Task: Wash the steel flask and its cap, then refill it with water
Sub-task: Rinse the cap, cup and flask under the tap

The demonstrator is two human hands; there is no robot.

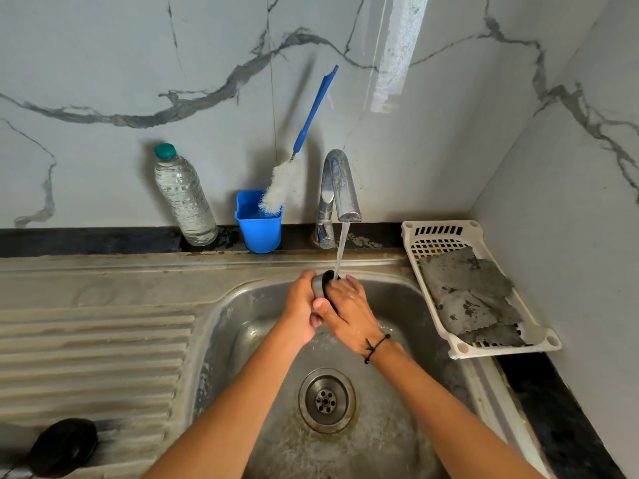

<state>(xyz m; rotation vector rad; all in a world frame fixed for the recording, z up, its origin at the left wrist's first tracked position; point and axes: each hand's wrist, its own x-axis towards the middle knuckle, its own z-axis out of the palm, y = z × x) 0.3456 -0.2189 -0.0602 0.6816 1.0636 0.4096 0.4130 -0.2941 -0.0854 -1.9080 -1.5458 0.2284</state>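
**Cap rinsed under the running tap**

The cap (pixel 320 284), a small steel-sided piece with a dark inner part, is held above the sink basin (pixel 242 326), directly below the tap (pixel 340 188) and slightly in front of it. It is gripped by the left hand (pixel 300 311), whose fingers are curled round its steel side. The right hand (pixel 349 311) is laid against the dark face of the cap, with its thumb across the lower edge and its fingers wrapped over the far side; the cap is thus held between both hands. A thin stream of water (pixel 340 250) is seen falling from the tap spout onto the top of the cap. A dark cord bracelet (pixel 377 347) is worn on the right wrist.

Below the tap, the drain (pixel 326 400) is set in the wet basin floor. Just left of the tap, a blue cup (pixel 259 229) holding a bottle brush (pixel 297 150) is placed on the dark ledge, and further left a clear plastic bottle (pixel 183 198) with a green lid is stood upright. Right of the tap, a white basket (pixel 439 233) containing a grey cloth (pixel 466 295) is rested across the sink edge. Far left of the tap and nearer the camera, a round black object (pixel 64 445) is lain on the ribbed draining surface (pixel 93 357).
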